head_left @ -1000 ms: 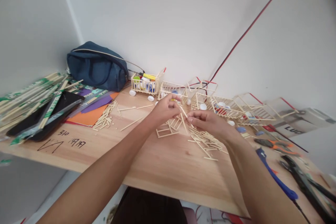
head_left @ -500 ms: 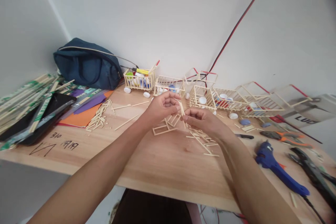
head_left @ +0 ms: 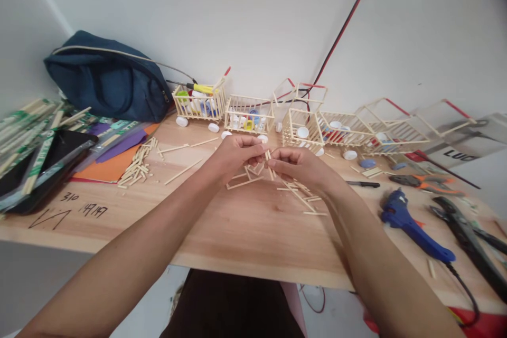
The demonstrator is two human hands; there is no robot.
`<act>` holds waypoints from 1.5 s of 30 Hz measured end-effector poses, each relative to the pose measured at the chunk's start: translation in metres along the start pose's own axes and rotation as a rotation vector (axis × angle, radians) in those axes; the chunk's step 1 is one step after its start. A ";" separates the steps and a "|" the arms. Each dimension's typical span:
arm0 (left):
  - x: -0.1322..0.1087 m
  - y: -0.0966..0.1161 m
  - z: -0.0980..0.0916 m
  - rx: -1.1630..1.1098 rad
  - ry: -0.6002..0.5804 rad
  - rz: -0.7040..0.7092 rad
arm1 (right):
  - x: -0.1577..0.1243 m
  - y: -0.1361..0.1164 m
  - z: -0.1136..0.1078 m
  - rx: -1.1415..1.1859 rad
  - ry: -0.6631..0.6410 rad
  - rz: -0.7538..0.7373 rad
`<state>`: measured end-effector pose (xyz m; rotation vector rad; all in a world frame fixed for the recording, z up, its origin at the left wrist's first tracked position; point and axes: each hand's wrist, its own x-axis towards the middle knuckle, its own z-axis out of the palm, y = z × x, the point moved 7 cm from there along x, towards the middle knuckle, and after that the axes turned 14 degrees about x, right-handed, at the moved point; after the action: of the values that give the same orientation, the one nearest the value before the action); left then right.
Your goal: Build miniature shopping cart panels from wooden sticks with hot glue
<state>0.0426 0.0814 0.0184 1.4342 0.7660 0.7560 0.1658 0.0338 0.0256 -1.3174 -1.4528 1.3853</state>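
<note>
Worktop (head_left: 245,232): smooth wood, faint sheen. Held sticks (head_left: 271,172): bare pale wood, matt. Bag (head_left: 106,87): dark blue cloth, matt. Glue gun (head_left: 415,233): smooth blue plastic. Orange sheet (head_left: 103,170): matt paper.

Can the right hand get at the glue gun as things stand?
Probably yes: the glue gun lies on the table to the right of the right hand, with nothing seen on top. That hand seems to pinch sticks, though, so it may need to release them first.

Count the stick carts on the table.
5: first cart beside the blue bag, second cart beyond the left hand, third cart beyond the right hand, fourth cart and fifth cart farther right.
</note>
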 end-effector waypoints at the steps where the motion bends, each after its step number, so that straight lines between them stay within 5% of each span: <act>1: 0.000 0.000 -0.001 -0.004 0.012 0.000 | 0.000 0.000 0.000 -0.002 0.004 0.004; 11: 0.000 0.009 -0.010 -0.038 0.105 0.064 | -0.001 0.003 0.000 0.033 -0.009 -0.006; 25: -0.012 0.033 -0.006 0.201 0.113 0.226 | -0.002 -0.001 0.004 -0.107 -0.010 -0.069; 34: -0.004 0.021 -0.013 0.033 0.144 0.173 | -0.005 -0.003 0.008 0.048 -0.051 -0.078; 45: -0.008 0.025 -0.010 0.092 0.188 0.167 | -0.003 -0.010 0.006 -0.080 0.038 -0.145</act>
<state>0.0296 0.0805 0.0430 1.5387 0.8405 1.0061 0.1589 0.0305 0.0347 -1.2543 -1.5593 1.2135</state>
